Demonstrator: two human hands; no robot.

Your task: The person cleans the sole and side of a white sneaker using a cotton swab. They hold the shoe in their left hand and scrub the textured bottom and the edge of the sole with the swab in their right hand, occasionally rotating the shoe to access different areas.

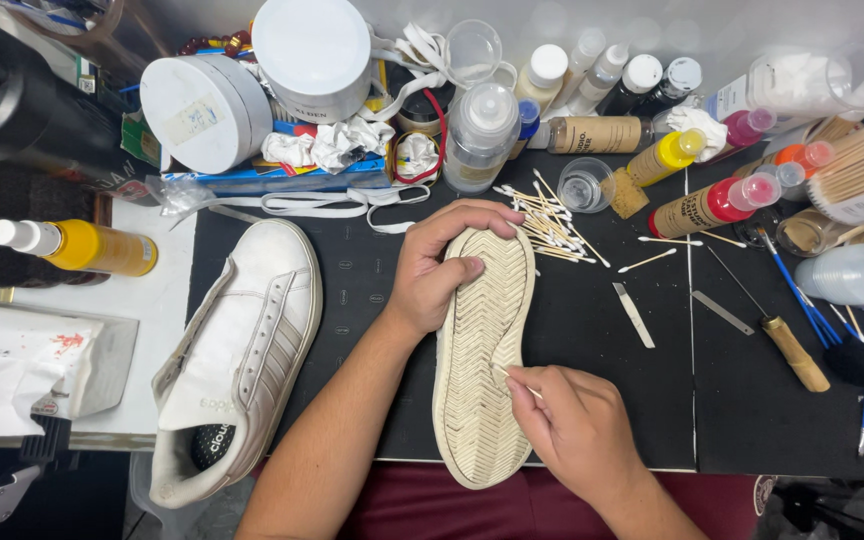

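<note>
A white sneaker lies sole up (480, 350) on the black mat (592, 400), its cream herringbone tread facing me. My left hand (442, 268) grips its toe end, thumb on the tread. My right hand (577, 425) pinches a thin stick or cotton swab (514, 376) whose tip touches the tread near the middle of the sole. The matching white sneaker (242, 355) rests upright at the left, laces removed.
A pile of cotton swabs (552, 225) lies beyond the sole. Bottles, tubs, a small clear cup (585, 184) and white laces (322, 203) crowd the back. A yellow spray bottle (82, 247) lies at the left. Blades, brushes and an awl (782, 340) lie at the right.
</note>
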